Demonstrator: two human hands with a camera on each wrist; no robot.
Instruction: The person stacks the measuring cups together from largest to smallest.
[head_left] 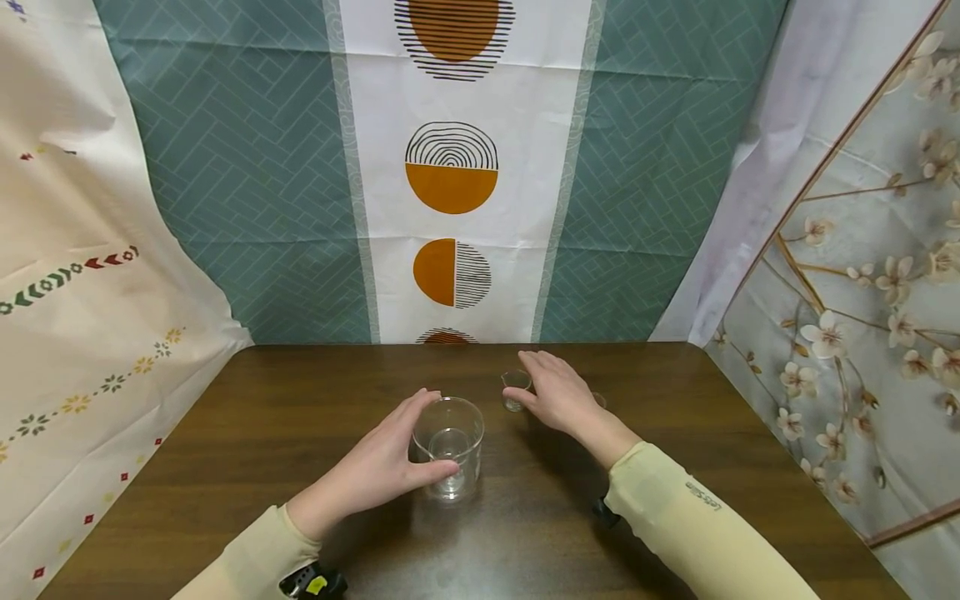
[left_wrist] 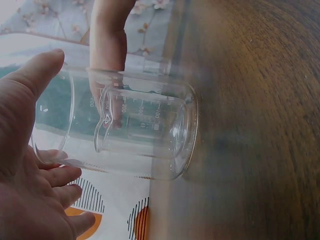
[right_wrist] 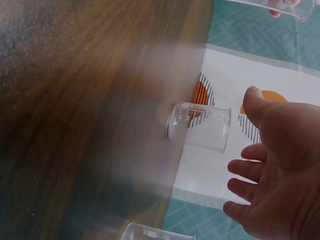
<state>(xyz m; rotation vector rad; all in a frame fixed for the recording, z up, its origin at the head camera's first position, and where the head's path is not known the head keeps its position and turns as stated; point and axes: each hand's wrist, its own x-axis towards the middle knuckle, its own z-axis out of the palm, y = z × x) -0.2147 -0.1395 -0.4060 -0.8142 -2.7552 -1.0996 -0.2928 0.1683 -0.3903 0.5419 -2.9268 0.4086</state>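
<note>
On the table stands a large clear glass beaker [head_left: 468, 467] with a smaller beaker [left_wrist: 165, 142] nested inside it. My left hand [head_left: 382, 462] is spread around its left side, the thumb in front and the fingers near the back rim; whether they touch the glass I cannot tell. Farther back, a small beaker [right_wrist: 200, 127] stands upright. Beside it on the right hovers my right hand [head_left: 558, 392], fingers fairly straight and apart from the glass in the right wrist view. Another beaker [right_wrist: 155, 233] is mostly hidden behind the right hand in the head view.
The brown wooden table [head_left: 277, 417] ends at a hanging teal and white patterned cloth [head_left: 637, 167]. A cream cloth [head_left: 97, 333] hangs on the left, a floral one [head_left: 840, 375] on the right.
</note>
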